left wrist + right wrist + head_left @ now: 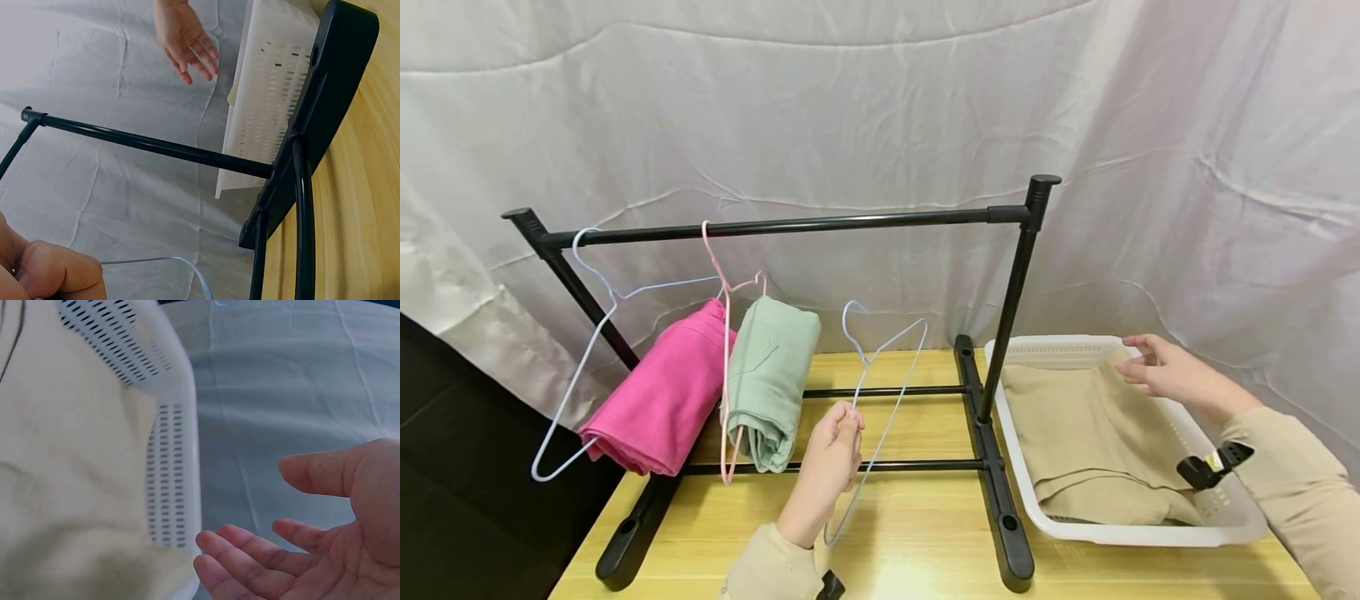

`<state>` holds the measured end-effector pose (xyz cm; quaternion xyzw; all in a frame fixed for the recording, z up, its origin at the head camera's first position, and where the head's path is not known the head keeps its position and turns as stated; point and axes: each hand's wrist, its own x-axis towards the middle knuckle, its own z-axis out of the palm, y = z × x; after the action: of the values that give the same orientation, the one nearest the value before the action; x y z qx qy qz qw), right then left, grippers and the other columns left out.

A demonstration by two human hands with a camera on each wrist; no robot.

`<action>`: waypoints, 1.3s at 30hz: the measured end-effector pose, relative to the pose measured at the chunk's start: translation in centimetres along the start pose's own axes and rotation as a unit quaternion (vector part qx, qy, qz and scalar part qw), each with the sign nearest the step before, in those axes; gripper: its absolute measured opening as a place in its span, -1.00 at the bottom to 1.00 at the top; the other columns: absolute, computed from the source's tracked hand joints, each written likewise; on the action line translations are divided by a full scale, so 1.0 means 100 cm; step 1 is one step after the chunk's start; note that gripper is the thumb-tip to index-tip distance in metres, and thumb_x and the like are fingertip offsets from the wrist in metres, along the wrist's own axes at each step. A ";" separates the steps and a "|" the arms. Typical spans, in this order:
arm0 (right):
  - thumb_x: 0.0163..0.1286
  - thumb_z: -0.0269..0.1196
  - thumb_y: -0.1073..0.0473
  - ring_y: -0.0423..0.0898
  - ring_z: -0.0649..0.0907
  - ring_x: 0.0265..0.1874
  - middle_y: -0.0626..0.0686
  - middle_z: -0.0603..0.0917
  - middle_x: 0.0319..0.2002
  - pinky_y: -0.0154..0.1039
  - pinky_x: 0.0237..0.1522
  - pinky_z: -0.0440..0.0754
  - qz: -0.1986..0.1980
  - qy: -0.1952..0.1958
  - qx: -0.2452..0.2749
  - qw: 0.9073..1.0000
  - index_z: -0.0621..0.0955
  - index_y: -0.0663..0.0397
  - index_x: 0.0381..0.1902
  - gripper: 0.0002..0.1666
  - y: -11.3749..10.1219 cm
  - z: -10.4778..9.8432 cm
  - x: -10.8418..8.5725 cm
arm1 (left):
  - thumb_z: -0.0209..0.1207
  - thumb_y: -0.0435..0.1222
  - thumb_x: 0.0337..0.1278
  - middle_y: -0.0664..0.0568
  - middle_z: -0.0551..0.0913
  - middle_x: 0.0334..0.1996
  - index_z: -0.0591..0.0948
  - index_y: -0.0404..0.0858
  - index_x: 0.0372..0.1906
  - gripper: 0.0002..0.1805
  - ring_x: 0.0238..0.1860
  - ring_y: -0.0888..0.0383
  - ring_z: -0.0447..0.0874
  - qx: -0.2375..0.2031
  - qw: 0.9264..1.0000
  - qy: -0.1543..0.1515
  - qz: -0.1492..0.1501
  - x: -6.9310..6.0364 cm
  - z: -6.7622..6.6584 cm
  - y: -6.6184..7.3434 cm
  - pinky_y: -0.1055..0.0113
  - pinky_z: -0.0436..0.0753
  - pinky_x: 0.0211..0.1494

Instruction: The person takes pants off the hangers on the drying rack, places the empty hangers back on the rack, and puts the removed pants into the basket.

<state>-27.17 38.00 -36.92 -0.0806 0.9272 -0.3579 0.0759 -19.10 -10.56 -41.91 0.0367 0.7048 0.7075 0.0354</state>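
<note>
Head view read as a clock, w/ 12 at top: grey-white curtain (820, 125) fills the bkgd, approx 9 thru 12 to 3. Wooden table (925, 533) below, at 6; blk cloth (460, 467) hangs at 8, left of it. Blk rack (850, 222) stands on the table, top bar running approx 10 to 2. White basket (1150, 535) at 4, just beside the rack's right foot; beige garment (1082, 425) lies folded in it. Pink garment (662, 392) at 8, draped folded over a lt-blue hanger (615, 295) hooked on the bar's left end. Green garment (775, 375), also 8 but nearer ctr, folded over a pink hanger (726, 375) hooked on the same bar. Spare blue hanger (865, 361) at 6, off the bar, held up in front of the rack's lower rods. L hand (829, 450), approx 7, grips that hanger, fingers curled round its wire. R hand (1180, 375), betw 3 & 4, holds nothing: fingers loosely extended, thumb apart, by the basket's far-right rim; can't tell if touching.
</note>
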 end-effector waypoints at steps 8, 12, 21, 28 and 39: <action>0.77 0.02 0.08 -0.30 0.75 0.04 0.69 0.37 0.39 -0.51 -0.03 0.66 -0.016 -0.005 0.038 0.999 -0.02 0.55 0.61 -0.19 -0.022 -0.010 0.006 | -0.20 -0.18 0.81 0.20 0.10 -0.72 0.38 -0.22 -0.18 -0.70 -0.76 0.29 -0.02 0.006 1.000 0.000 0.017 0.001 -0.002 0.008 0.48 0.03 -0.70; 0.77 0.04 0.09 -0.62 0.63 -0.08 0.57 0.45 0.38 -0.49 -0.01 0.70 -0.030 -0.001 0.073 0.997 0.06 0.48 0.62 -0.24 -0.033 -0.011 0.006 | -0.21 -0.17 0.82 0.20 0.08 -0.72 0.37 -0.22 -0.18 -0.70 -0.76 0.29 -0.02 0.007 1.000 -0.005 0.028 0.002 -0.001 0.015 0.48 0.04 -0.70; 0.76 0.08 0.08 -0.45 0.73 0.03 -0.13 0.71 0.13 -0.41 0.06 0.74 -0.065 -0.020 0.123 0.990 0.29 0.37 0.53 -0.38 -0.058 0.002 0.009 | -0.21 -0.22 0.81 0.20 0.10 -0.72 0.40 -0.24 -0.16 -0.71 -0.77 0.30 0.00 0.004 0.999 0.000 0.042 0.003 0.002 0.026 0.47 0.07 -0.73; 0.76 0.09 0.09 -0.36 0.78 0.02 -0.24 0.77 0.01 -0.35 0.05 0.78 -0.080 -0.038 0.149 0.985 0.38 0.35 0.43 -0.48 -0.072 0.015 0.011 | -0.19 -0.23 0.81 0.22 0.13 -0.72 0.41 -0.25 -0.16 -0.72 -0.79 0.32 0.02 0.006 0.999 0.002 0.054 0.003 0.004 0.033 0.48 0.09 -0.74; 0.74 0.11 0.11 -0.27 0.81 -0.01 -0.10 0.81 -0.02 -0.32 0.05 0.79 -0.085 -0.052 0.182 0.978 0.39 0.40 0.41 -0.48 -0.080 0.038 0.019 | -0.20 -0.22 0.81 0.19 0.10 -0.71 0.41 -0.26 -0.15 -0.71 -0.77 0.27 0.00 0.010 0.998 0.000 0.058 0.005 0.009 0.049 0.45 0.09 -0.72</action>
<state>-27.55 29.32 -34.43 -0.1626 0.8310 -0.5211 0.1071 -19.49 -9.65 -36.98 0.0780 0.7087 0.7012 -0.0062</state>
